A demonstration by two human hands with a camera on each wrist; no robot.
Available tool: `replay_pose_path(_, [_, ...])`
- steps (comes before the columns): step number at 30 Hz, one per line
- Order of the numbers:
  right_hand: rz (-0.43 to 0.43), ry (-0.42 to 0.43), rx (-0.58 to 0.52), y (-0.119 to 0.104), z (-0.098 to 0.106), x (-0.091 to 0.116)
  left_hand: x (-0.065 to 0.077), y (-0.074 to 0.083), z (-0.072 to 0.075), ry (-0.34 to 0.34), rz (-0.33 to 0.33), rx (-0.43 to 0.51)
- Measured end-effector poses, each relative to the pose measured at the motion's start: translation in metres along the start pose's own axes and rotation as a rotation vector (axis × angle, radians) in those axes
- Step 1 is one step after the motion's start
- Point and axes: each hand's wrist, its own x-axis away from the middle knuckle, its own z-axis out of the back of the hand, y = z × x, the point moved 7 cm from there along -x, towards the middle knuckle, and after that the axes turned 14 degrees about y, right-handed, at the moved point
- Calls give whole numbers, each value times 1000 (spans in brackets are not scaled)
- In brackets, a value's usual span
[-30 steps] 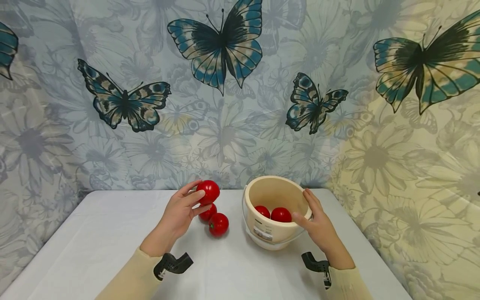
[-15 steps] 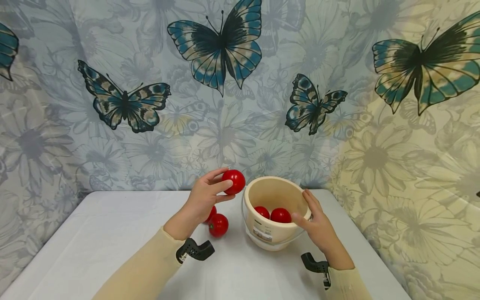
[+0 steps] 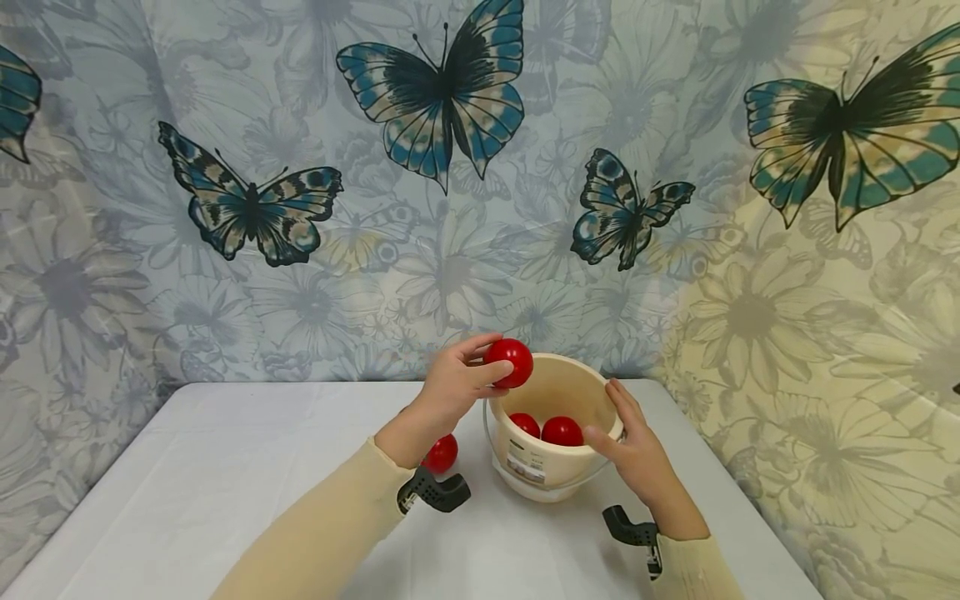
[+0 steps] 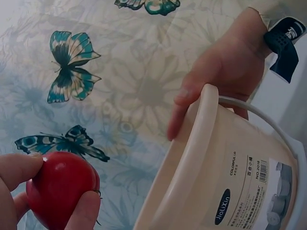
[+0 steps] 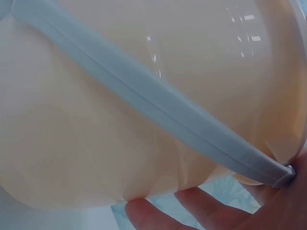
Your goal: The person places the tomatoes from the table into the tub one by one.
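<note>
My left hand (image 3: 480, 372) pinches a red tomato (image 3: 510, 363) between thumb and fingers, right above the left rim of a cream bucket (image 3: 551, 469). The left wrist view shows the same tomato (image 4: 60, 190) beside the bucket's wall (image 4: 230, 167). Two more tomatoes (image 3: 543, 428) lie inside the bucket. My right hand (image 3: 628, 437) grips the bucket's right rim, fingers over the edge and thumb on the outer wall. On the table left of the bucket lies another tomato (image 3: 442, 453), partly hidden by my left forearm. The right wrist view is filled by the bucket wall (image 5: 110, 129) and its pale handle (image 5: 158, 112).
A white table (image 3: 210, 475) carries everything, with bare surface to the left and in front. A butterfly-print curtain (image 3: 450, 167) hangs close behind the table and along the right side.
My left hand has carried the tomato up and to the right, from above the loose tomatoes to the bucket's left rim. The right hand and bucket have stayed put.
</note>
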Motion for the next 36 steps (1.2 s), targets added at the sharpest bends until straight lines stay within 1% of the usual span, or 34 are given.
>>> replay_pose_path(5, [6,3,9,1,0,-1,-4,-8,-8,1,0,-15])
replay_pose_path(13, [3,6,16,3,-1,-2,-9,-19,-15,26,19,-34])
replay_pose_path(21, [4,5,11,2,-1,-1,-10,-23,-21,28,35,-72])
replay_pose_path(25, [-2,7,8,1,-1,-1,-9,-23,-24,30,33,-86])
replay_pose_path(28, [-4,10,11,1,-1,-1,-9,-23,-27,0,23,-73])
replay_pose_path(33, [2,10,9,1,-1,0,-7,-21,-28,-92,8,-33])
replay_pose_path(36, [-2,7,8,2,-1,0,-6,-21,-26,-114,14,-12])
